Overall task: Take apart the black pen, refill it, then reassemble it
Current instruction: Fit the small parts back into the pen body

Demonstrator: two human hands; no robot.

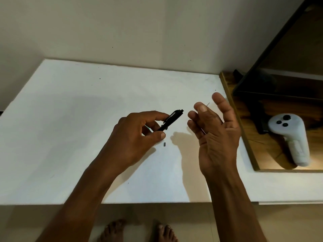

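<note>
My left hand (pixel 138 135) pinches a black pen barrel (pixel 172 120) with a clip between thumb and forefinger, its button end pointing up and right, above the white table (pixel 70 119). My right hand (pixel 214 130) is raised beside it, palm towards me and fingers loosely spread. A very thin refill (pixel 208 104) runs between its fingers, with only its ends showing. A small black pen piece (pixel 164 144) lies on the table just below the barrel.
A white hand-held controller (pixel 290 137) lies on a wooden surface (pixel 244 137) at the right, under a dark-framed shelf (pixel 262 55). A wall runs behind the table. Bare feet show on the floor below the table's front edge.
</note>
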